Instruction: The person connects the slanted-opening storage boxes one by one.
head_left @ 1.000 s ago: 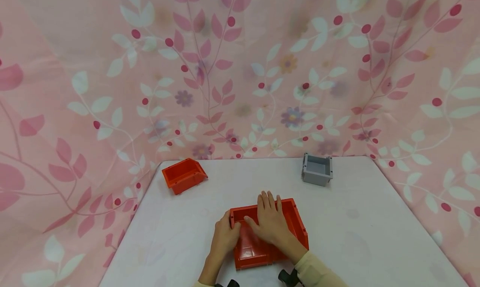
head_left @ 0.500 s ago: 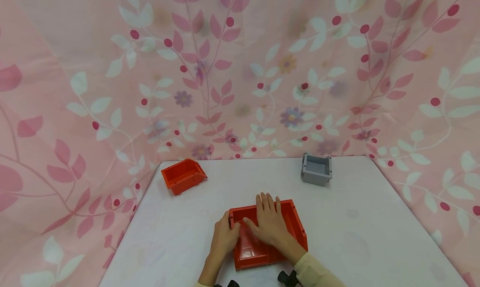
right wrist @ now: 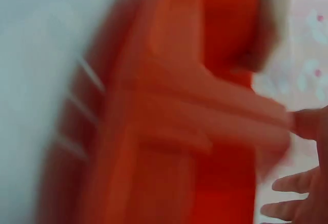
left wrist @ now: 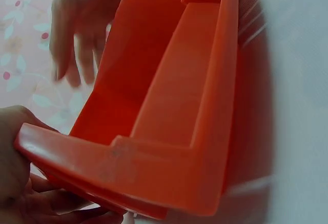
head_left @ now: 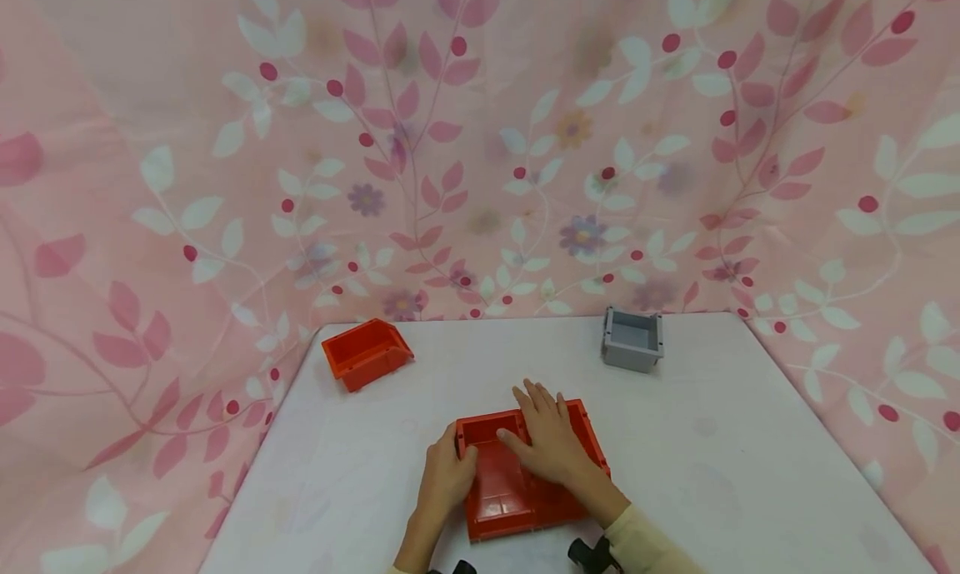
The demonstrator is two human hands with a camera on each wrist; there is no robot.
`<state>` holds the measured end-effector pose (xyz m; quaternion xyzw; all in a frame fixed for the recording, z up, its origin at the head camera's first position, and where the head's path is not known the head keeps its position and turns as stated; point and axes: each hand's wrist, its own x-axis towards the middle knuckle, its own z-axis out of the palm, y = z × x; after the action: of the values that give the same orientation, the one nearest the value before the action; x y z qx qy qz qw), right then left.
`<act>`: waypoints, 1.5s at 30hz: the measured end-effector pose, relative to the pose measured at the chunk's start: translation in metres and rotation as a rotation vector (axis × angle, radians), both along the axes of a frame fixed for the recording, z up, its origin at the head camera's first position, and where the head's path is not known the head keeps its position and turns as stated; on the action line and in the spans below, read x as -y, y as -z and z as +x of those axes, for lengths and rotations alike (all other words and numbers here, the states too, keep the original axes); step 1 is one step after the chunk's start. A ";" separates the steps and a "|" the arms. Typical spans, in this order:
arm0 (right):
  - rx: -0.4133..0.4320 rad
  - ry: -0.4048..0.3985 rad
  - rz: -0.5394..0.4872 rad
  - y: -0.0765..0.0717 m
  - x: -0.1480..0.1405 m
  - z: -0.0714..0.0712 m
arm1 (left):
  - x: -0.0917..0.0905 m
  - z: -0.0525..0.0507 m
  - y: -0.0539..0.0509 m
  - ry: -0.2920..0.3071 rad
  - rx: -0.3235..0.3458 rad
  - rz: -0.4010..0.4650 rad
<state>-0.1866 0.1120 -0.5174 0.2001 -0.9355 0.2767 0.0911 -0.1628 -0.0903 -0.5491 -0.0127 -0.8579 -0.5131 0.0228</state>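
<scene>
Right hand [head_left: 553, 447] rightward, bins [head_left: 501, 527] end-on

The red bin [right wrist: 174, 106] is blurred in the right wrist view, whose edge cuts the right hand [right wrist: 310, 183]; the left hand [head_left: 447, 472] has some fingers hidden from the head view

There are three red bins [head_left: 498, 478] [head_left: 551, 501] [head_left: 366, 356] and one grey bin [head_left: 632, 341].
</scene>
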 end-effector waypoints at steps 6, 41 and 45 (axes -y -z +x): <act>-0.130 0.076 -0.092 -0.031 -0.045 -0.029 | 0.001 0.000 0.000 -0.011 0.000 0.003; 0.134 0.429 0.272 -0.024 -0.181 -0.120 | -0.003 0.000 -0.003 -0.018 0.033 0.005; -0.012 0.519 0.236 -0.011 -0.198 -0.114 | -0.002 0.002 -0.002 -0.024 0.029 0.001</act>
<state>-0.3006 0.3103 -0.5064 -0.0350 -0.9806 0.1321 0.1406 -0.1609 -0.0886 -0.5473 0.0051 -0.8581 -0.5133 0.0164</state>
